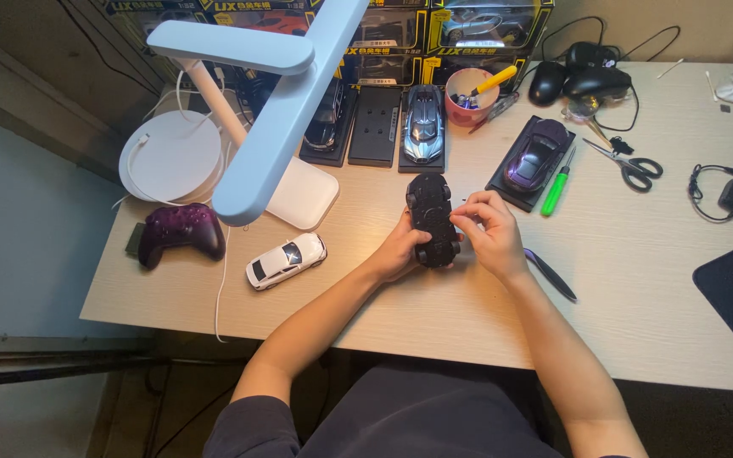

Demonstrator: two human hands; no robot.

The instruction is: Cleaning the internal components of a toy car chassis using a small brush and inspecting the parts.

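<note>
A black toy car lies upside down, its underside and wheels facing up, held over the light wooden desk. My left hand grips its near left side. My right hand pinches at its right edge with thumb and forefinger; whether a small part sits between those fingers I cannot tell. A dark pen-like tool lies on the desk just right of my right wrist.
A white toy car, a purple game controller, a white desk lamp, a purple car on a black base, a green screwdriver, scissors, a pink cup, a silver-blue car and computer mice.
</note>
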